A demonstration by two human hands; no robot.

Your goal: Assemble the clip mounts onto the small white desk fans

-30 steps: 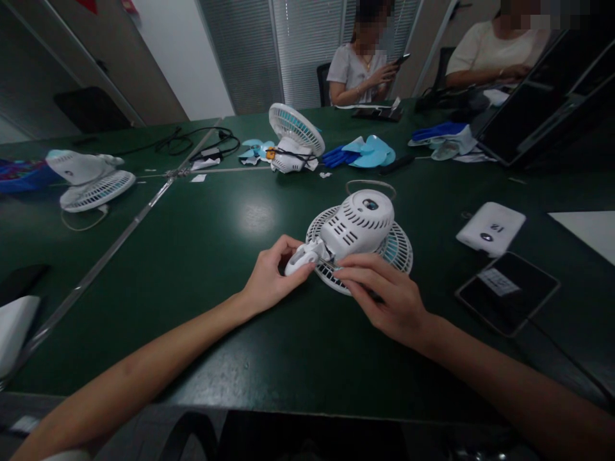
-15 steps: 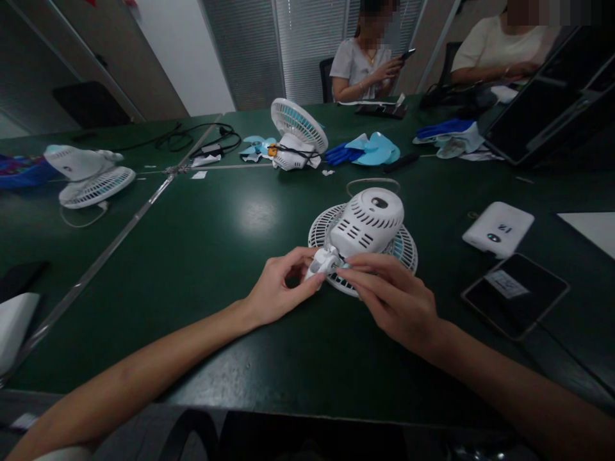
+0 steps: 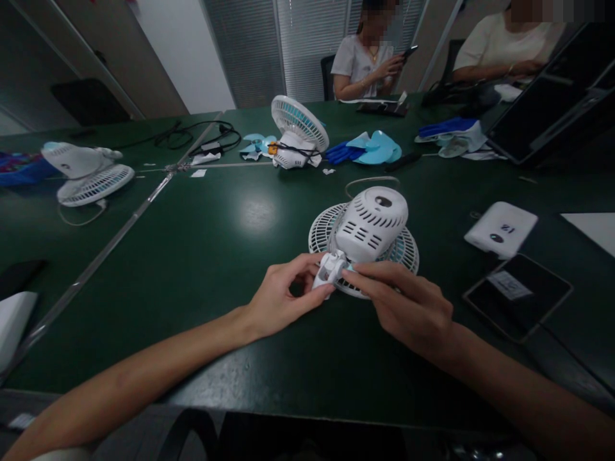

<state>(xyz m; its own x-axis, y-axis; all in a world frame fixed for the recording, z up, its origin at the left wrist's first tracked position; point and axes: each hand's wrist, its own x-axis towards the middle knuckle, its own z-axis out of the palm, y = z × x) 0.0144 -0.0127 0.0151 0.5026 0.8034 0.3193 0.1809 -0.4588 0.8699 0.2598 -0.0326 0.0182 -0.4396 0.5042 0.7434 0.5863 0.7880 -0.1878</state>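
Observation:
A small white fan (image 3: pixel 372 221) lies grille-down on the dark green table in front of me, its slotted motor housing facing up. At its near end is a white clip-like mount (image 3: pixel 329 269). My left hand (image 3: pixel 286 291) pinches this mount between thumb and fingers from the left. From the right, my right hand (image 3: pixel 408 301) has its fingertips pressed together at the mount's side, beside a small light-blue bit. What exactly those fingertips grip is too small and covered to make out.
Behind stand another white fan (image 3: pixel 295 150), light-blue fan blades (image 3: pixel 377 148) and blue gloves (image 3: pixel 451 131). A third fan (image 3: pixel 79 166) lies at left. To the right are a white power bank (image 3: pixel 502 228) and a black tablet-like device (image 3: pixel 519 298). Two people sit across the table.
The motor housing and mount have shifted slightly to the right, and the mount has turned a little. Both hands moved right with it; the right fingertips stay at the mount's side.

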